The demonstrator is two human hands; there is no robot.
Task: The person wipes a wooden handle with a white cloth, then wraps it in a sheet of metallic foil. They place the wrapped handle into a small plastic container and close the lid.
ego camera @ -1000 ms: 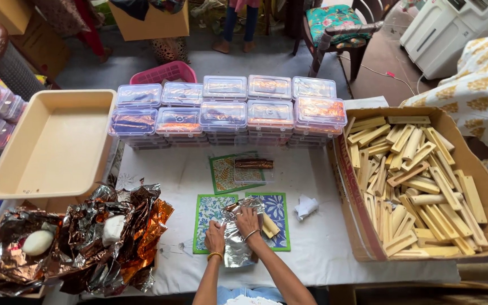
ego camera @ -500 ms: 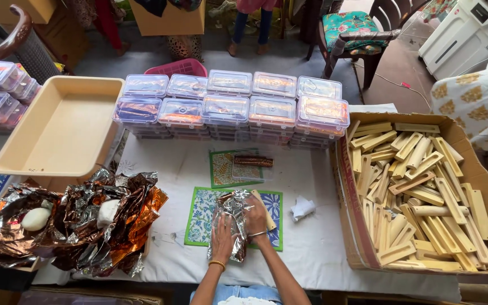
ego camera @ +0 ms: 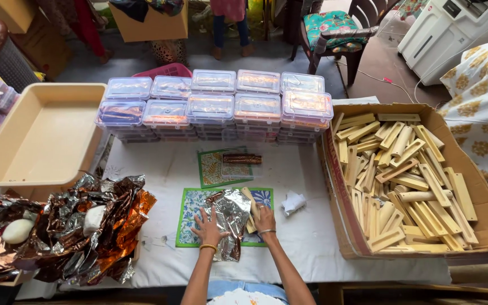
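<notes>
A table covered with a white cloth (ego camera: 312, 237) fills the view. On its right side sits a big cardboard box (ego camera: 345, 226) heaped with pale wooden pieces (ego camera: 408, 175). At the far left rests an empty beige plastic tray (ego camera: 40, 141), and near it, on the left edge, lies a crumpled pile of silver and copper foil (ego camera: 80, 226) with two white lumps in it. Across the far side of the table runs a stacked row of clear lidded plastic boxes (ego camera: 216, 104). In the middle lie two patterned green cards: the larger patterned card (ego camera: 190, 209) near the person, the smaller one (ego camera: 213, 169) farther away with a dark wrapped stick (ego camera: 243, 159) lying on it. A small scrap of white paper (ego camera: 293, 202) lies just right of the near card.

On the near card rests a sheet of silver foil (ego camera: 231, 217). The left hand (ego camera: 209, 229) lies flat with fingers spread, pressing on the foil's left edge. The right hand (ego camera: 264, 217) sits at the foil's right edge, curled around a pale wooden stick (ego camera: 249, 209) that lies against the foil. The hands are apart, one on each side of the sheet.
</notes>
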